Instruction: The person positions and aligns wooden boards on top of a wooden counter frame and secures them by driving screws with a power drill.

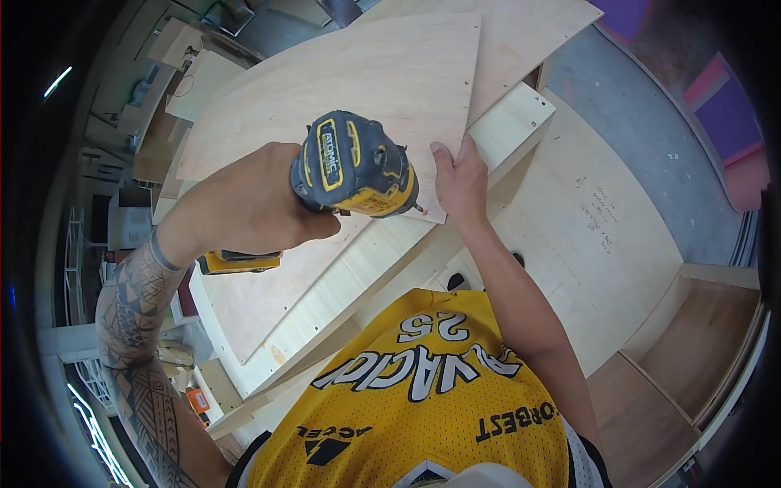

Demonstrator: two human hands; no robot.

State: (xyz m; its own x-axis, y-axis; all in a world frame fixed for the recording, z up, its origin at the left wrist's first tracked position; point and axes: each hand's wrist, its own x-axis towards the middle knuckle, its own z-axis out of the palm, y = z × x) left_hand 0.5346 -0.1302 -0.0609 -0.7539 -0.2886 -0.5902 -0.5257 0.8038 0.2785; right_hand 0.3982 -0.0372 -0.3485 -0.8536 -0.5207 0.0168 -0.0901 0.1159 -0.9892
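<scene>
My left hand [256, 199] is wrapped around the handle of a black and yellow cordless drill driver [354, 167]. Its battery base shows below my wrist. The tool's tip points down to the right, at the near corner of a thin plywood panel [358, 73]; whether the bit touches the wood is hard to tell. With the thumb on top, my right hand [462, 183] grips that panel's right edge close to the corner; some fingers are hidden. Beneath the panel runs a pale wooden frame [508, 114] with screw holes at its end.
Another plywood sheet [533, 37] lies under the panel at the far right. A curved board [598, 211] with handwriting lies to the right, beside an open wooden box [700, 350]. Purple and pink pieces [728, 122] stand far right. Wooden boxes [175, 49] are at the left.
</scene>
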